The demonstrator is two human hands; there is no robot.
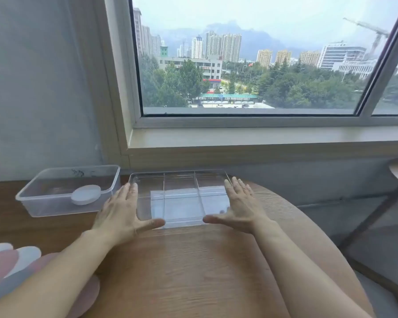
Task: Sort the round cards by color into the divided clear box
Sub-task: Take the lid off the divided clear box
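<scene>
Table (193, 271) | divided clear box (179, 174) long axis left-right | left hand (120, 210), right hand (239, 207) flank ends, fingers (130, 191) straight

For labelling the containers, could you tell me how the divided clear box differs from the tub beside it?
The shallow divided clear plastic box has partitions; the deeper translucent plastic tub has none. The box looks empty; the tub holds a white round disc. The left hand and right hand flank the box, none the tub. Both are rectangular and lidless.
</scene>
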